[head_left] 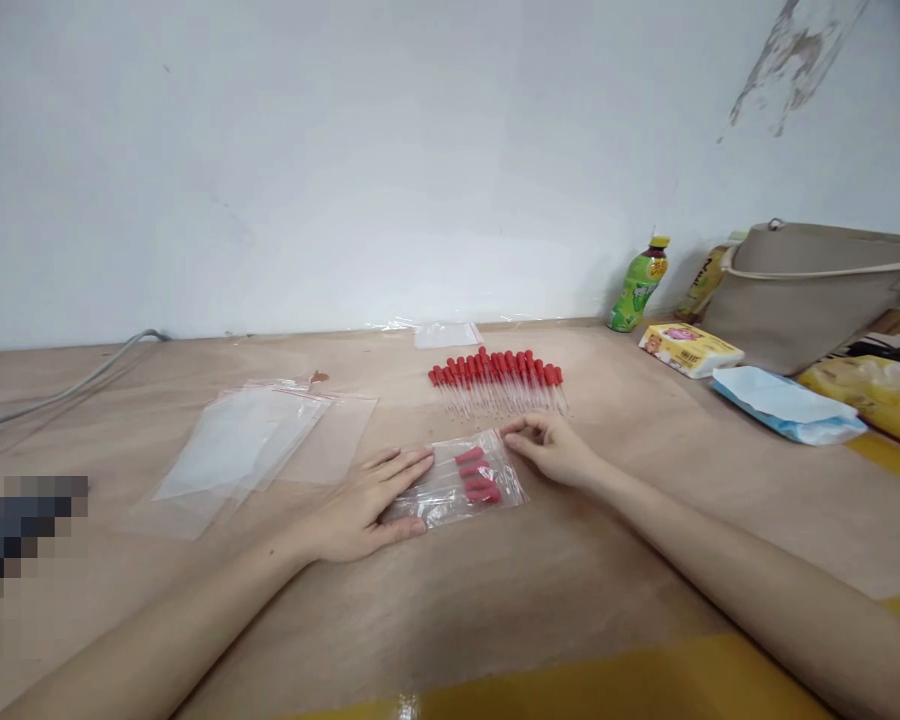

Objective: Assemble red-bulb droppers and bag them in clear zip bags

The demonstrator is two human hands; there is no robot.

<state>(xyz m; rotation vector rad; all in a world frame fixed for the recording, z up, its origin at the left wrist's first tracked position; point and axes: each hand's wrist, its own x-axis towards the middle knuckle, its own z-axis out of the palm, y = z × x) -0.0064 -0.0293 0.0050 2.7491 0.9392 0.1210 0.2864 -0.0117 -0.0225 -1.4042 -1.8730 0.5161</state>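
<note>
A clear zip bag (444, 508) lies flat on the table, with several red-bulbed droppers (483, 493) inside it. My left hand (367, 505) rests on the bag's left end, palm down and fingers stretched out. At the bag's upper right corner, my right hand (551, 448) pinches the zip edge between thumb and fingertips. Just beyond the bag is a row of loose droppers (499, 370), their red bulbs pointing away from me and their clear stems toward me.
Several flat clear bags (247, 440) lie overlapped on the left. A grey cable (82, 382) runs along the back left. On the right stand a green drink bottle (636, 288), a tissue pack (690, 350), a blue-and-white packet (787, 405) and a grey handbag (787, 295).
</note>
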